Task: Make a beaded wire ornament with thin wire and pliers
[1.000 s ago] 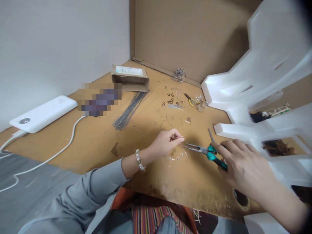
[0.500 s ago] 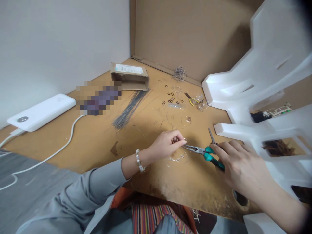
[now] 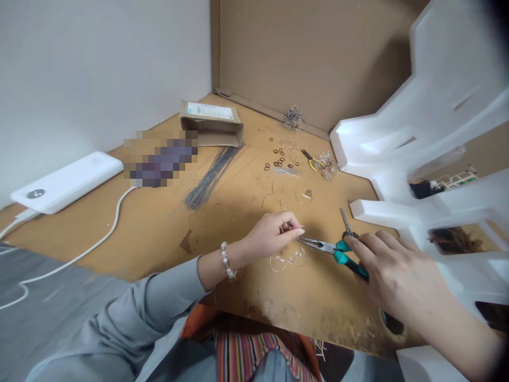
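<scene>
My left hand (image 3: 270,233) pinches a thin piece of wire (image 3: 296,229) just above the brown board (image 3: 159,223), fingers closed. My right hand (image 3: 393,270) grips green-handled needle-nose pliers (image 3: 332,248), their tips pointing left and almost touching the wire at my left fingertips. Below the fingertips lies a loop of wire with clear beads (image 3: 287,260). A beaded bracelet (image 3: 226,261) is on my left wrist.
A bundle of straight wires (image 3: 210,178), a small cardboard box (image 3: 210,123), dark rings (image 3: 280,160), yellow-handled pliers (image 3: 312,162) and grey scissors (image 3: 345,223) lie on the board. A white power bank (image 3: 66,181) with cable sits left. White foam packing (image 3: 429,132) stands right.
The pliers' tips have moved left, closing the gap to the wire in my left fingers. My left hand has stayed nearly still.
</scene>
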Demonstrator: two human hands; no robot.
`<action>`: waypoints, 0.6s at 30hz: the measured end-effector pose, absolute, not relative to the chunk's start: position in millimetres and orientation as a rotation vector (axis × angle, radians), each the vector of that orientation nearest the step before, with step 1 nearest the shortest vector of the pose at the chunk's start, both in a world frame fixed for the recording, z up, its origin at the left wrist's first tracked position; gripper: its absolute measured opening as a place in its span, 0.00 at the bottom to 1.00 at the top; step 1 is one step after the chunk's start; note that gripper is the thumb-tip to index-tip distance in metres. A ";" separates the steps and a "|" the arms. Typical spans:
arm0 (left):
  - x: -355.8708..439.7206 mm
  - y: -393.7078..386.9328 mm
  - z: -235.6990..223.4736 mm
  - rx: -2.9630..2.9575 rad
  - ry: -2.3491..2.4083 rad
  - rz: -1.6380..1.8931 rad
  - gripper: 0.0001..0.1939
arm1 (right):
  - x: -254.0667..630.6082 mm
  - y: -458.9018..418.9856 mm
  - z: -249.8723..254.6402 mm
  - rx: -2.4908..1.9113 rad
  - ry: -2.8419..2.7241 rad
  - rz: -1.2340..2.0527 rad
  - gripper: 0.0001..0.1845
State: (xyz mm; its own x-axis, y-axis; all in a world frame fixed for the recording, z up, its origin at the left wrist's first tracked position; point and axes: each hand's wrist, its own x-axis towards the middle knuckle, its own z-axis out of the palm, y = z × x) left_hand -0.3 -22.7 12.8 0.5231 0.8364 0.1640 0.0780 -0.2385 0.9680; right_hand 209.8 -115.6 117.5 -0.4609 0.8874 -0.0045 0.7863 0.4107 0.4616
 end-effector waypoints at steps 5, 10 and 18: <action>-0.9 -23.0 13.6 1.631 0.755 0.868 0.08 | 212.5 -116.8 116.3 1.491 2.443 0.577 0.24; -1.0 -23.3 14.2 1.611 0.727 0.877 0.08 | 213.1 -117.3 114.8 1.519 2.434 0.579 0.25; -0.9 -22.9 11.7 1.591 0.700 0.893 0.08 | 219.0 -121.4 110.3 1.568 2.451 0.509 0.25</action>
State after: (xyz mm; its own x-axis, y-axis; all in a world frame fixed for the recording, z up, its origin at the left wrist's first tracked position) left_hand -0.9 -22.9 11.7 0.5370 0.8244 0.1788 -0.0232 -0.1974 0.9800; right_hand 219.0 -121.4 110.3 -0.4240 0.9053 0.0267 0.8409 0.3826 0.3827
